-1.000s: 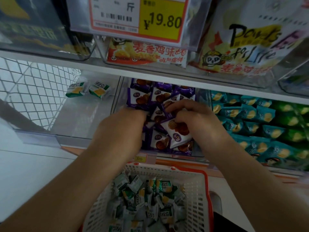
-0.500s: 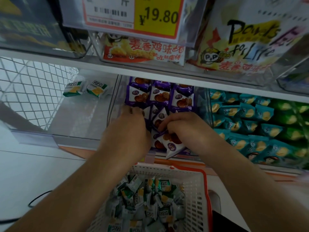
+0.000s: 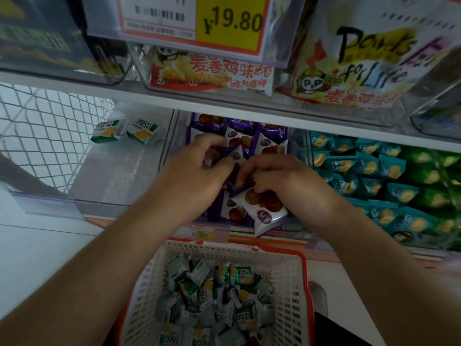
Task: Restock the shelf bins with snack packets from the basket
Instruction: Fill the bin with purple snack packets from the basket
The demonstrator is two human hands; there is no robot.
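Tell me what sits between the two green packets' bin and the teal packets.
Head view: the clear bin of purple-and-white biscuit packets, with both hands in it.

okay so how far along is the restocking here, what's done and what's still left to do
Done, apparently: the purple packet bin is packed, and the teal packets fill theirs. In hand: both hands work in the purple bin, the left hand gripping one packet, the right hand holding another at the front. Left: the basket is still full of green packets, while the left bin holds only two.
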